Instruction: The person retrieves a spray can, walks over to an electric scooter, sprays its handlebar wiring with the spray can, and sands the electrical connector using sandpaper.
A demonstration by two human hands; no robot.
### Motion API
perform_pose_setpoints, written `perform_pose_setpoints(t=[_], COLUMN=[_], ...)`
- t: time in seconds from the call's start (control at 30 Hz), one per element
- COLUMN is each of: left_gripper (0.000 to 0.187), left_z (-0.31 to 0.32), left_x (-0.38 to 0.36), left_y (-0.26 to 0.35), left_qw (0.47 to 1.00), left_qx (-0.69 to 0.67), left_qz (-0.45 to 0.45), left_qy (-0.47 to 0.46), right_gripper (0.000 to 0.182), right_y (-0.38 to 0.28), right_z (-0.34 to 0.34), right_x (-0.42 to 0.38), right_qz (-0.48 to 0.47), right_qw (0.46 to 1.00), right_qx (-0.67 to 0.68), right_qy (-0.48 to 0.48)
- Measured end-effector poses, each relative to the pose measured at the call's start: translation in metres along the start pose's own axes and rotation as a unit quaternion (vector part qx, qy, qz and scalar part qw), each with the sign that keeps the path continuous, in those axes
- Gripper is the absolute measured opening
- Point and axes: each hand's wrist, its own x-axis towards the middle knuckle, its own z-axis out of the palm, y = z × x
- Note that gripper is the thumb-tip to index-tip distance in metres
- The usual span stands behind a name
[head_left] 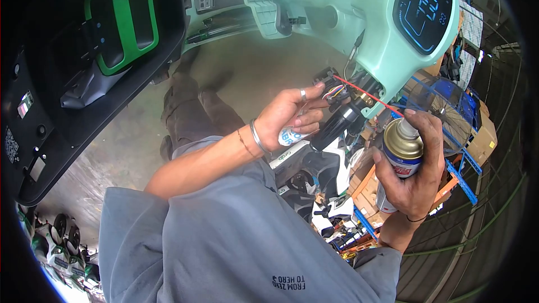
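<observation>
My right hand [418,177] grips a spray can [400,151] with a gold top and a blue and red label; the index finger rests on its nozzle. A thin red straw [368,94] runs from the nozzle up and left to a black wire connector [332,87] with coloured wires. My left hand [289,115], wearing a ring and a bracelet, pinches that connector and also has a small white labelled item [289,136] tucked in its palm. The connector hangs below the mint-green scooter handlebar housing [382,33], beside a black grip [337,126].
The scooter's lit digital display [424,5] is at the upper right. A black seat underside with a green part [120,22] fills the upper left. Blue and orange racking with boxes [460,163] stands on the right, and parked scooters [59,241] sit at the lower left.
</observation>
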Motion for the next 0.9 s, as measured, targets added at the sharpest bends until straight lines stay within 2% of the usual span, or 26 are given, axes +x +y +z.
perform_pose_setpoints(t=[0.1, 0.43, 0.5, 0.6, 0.9], left_gripper=[0.028, 0.027, 0.027, 0.025, 0.025], left_z=[0.0, -0.004, -0.002, 0.008, 0.007], left_x=[0.001, 0.002, 0.003, 0.002, 0.003], left_y=[-0.001, 0.003, 0.003, 0.006, 0.008], left_qw=[0.998, 0.993, 0.98, 0.969, 0.963], left_qx=[0.042, 0.102, 0.141, 0.178, 0.19], left_qz=[0.033, 0.056, 0.096, 0.118, 0.138], left_qy=[0.015, 0.032, 0.101, 0.121, 0.132], right_gripper=[0.063, 0.059, 0.059, 0.059, 0.059], right_y=[0.001, 0.006, 0.008, 0.011, 0.012], right_z=[0.001, 0.012, 0.014, 0.018, 0.028], right_x=[0.003, 0.008, 0.009, 0.012, 0.017], right_qz=[0.004, -0.013, -0.005, -0.002, -0.014], right_qw=[1.0, 1.0, 1.0, 1.0, 0.999], right_qx=[0.015, 0.012, 0.015, 0.027, 0.026], right_qy=[-0.007, -0.001, -0.002, 0.004, 0.014])
